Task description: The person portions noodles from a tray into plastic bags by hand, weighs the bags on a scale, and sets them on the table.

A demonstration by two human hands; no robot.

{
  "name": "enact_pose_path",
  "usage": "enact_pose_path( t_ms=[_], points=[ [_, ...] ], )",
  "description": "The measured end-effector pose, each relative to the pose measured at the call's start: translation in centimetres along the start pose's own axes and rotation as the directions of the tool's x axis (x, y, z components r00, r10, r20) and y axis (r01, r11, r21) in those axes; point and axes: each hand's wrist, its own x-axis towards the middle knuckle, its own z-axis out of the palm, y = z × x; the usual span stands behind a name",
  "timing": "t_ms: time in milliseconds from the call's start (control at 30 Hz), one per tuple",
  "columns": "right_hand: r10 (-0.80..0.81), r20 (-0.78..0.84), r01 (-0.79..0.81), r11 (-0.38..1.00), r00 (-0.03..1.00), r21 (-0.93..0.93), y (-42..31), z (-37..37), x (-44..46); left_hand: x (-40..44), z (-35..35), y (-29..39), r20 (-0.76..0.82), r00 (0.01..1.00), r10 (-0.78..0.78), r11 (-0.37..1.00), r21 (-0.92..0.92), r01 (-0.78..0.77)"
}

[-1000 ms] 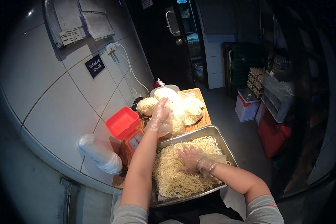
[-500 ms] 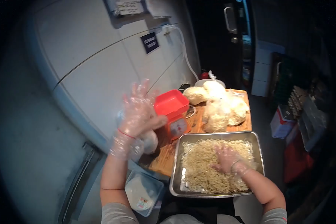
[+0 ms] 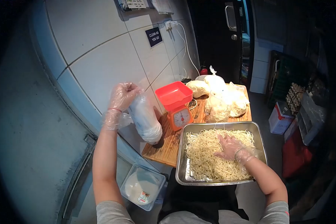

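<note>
My left hand point(image 3: 124, 98), in a clear plastic glove, is raised at the left with thumb and fingers pinched at the top of a roll of clear plastic bags point(image 3: 145, 119). The roll stands at the wooden table's left edge. Gloved too, my right hand point(image 3: 230, 147) rests with fingers spread on loose yellow noodles point(image 3: 205, 153) in a metal tray point(image 3: 181, 164). Behind the tray lie bagged noodles point(image 3: 218, 102). An orange scale point(image 3: 180, 117) with a red pan point(image 3: 174, 95) stands between the roll and the bags.
The wooden table point(image 3: 162, 153) runs beneath the scale and bags. Below its left corner is a lidded plastic container point(image 3: 142, 186). A tiled wall rises at the left, with a cord hanging from an outlet. Egg trays point(image 3: 295, 98), a white tin point(image 3: 280, 119) and a red crate point(image 3: 295, 155) stand at the right.
My left hand has moved from the bagged noodles leftward to the roll, and its spread fingers have closed at the roll's top. My right hand stays on the noodles. The view has turned left.
</note>
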Motion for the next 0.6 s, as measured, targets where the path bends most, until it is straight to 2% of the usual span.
enact_pose_path(
  t_ms=[100,167,200,300,367,400,467,500,533,600],
  points=[
    [0.001,-0.006,-0.001,1.0,1.0,-0.006,0.0,0.1,0.1,0.4,-0.7,-0.8,-0.223,0.974,0.035,0.987,-0.148,-0.069],
    [-0.002,-0.003,0.002,1.0,1.0,-0.016,0.1,0.5,0.5,1.1,-1.4,-1.1,-0.424,0.904,0.049,0.966,-0.212,-0.151],
    [-0.003,0.005,0.003,1.0,1.0,-0.016,0.1,0.5,0.5,1.6,-1.6,-1.6,-0.47,0.88,0.064,0.955,-0.228,-0.191],
    [0.002,0.045,-0.002,1.0,0.999,-0.006,0.1,-0.4,0.7,4.2,-2.7,-0.8,-0.74,0.645,0.189,0.744,-0.321,-0.586],
    [0.01,0.097,-0.011,1.0,0.995,0.018,-0.2,-2.8,0.3,4.4,-4.8,2.4,-0.779,0.599,0.185,0.737,-0.293,-0.609],
    [0.003,-0.002,-0.002,1.0,1.0,0.026,-0.8,-4.2,-0.2,4.2,-5.7,4.3,-0.796,0.577,0.182,0.734,-0.28,-0.619],
    [-0.004,-0.191,0.012,0.999,0.982,0.041,-2.5,-7.2,-1.5,3.8,-5.1,7.9,-0.739,0.654,0.16,0.769,-0.322,-0.552],
    [-0.125,-0.374,0.168,0.982,0.919,0.084,-3.4,-8.8,-2.3,3.6,-4.0,9.1,-0.704,0.695,0.146,0.785,-0.345,-0.514],
    [-0.219,-0.547,0.32,0.942,0.808,0.097,-4.3,-10.3,-2.9,3.7,-2.3,9.4,-0.641,0.757,0.127,0.725,-0.462,-0.512],
    [-0.353,-0.815,0.544,0.837,0.459,-0.056,-6.5,-12.5,-3.1,3.8,2.0,8.6,-0.489,0.864,0.116,0.572,-0.679,-0.461]
  ],
)
